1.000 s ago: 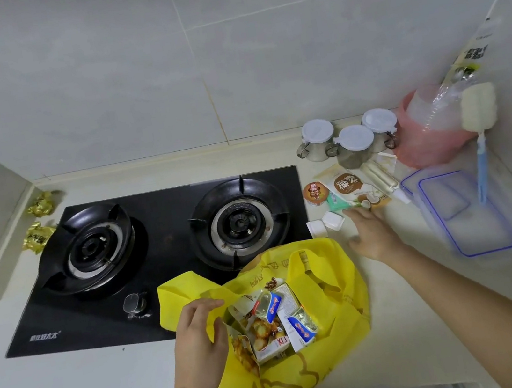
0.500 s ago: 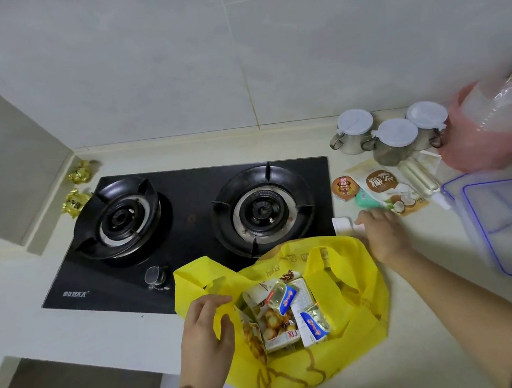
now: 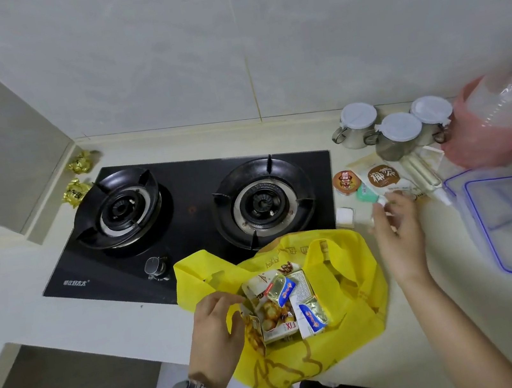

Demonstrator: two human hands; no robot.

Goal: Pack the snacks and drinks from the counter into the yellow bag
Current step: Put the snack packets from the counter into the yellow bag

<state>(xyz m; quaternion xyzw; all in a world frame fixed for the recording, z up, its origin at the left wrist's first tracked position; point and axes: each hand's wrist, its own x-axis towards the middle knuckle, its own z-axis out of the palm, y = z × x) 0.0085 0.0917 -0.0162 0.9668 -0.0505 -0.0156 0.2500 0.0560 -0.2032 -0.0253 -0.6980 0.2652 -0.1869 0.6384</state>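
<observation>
plainly, the risk sits at the right hand [image 3: 398, 231]: its fingers [image 3: 381, 207] look curled round a small white thing, blurred, so i cannot tell how firm the pinch is or what the thing is. a loose hold could, i judge, drop it on the counter [image 3: 435, 316] or onto the stove [image 3: 183, 212] short of the yellow bag [image 3: 358, 295]. the left hand [image 3: 215, 327] pinches the bag's near-left rim to keep the mouth open; if that lets go, the soft cloth may fold over the boxes and packets [image 3: 282, 303] already inside and block the way in.

the bag lies at the counter's front edge, partly over the stove's front right corner, mouth up and toward the back wall, its long axis running from front edge to back. a white cube [image 3: 344, 216], a round brown cup [image 3: 346, 181] and a coconut-print sachet [image 3: 384, 178] wait near the back right, beside the lidded jars [image 3: 399, 132]; the sachet's long axis slants from back left to front right.
</observation>
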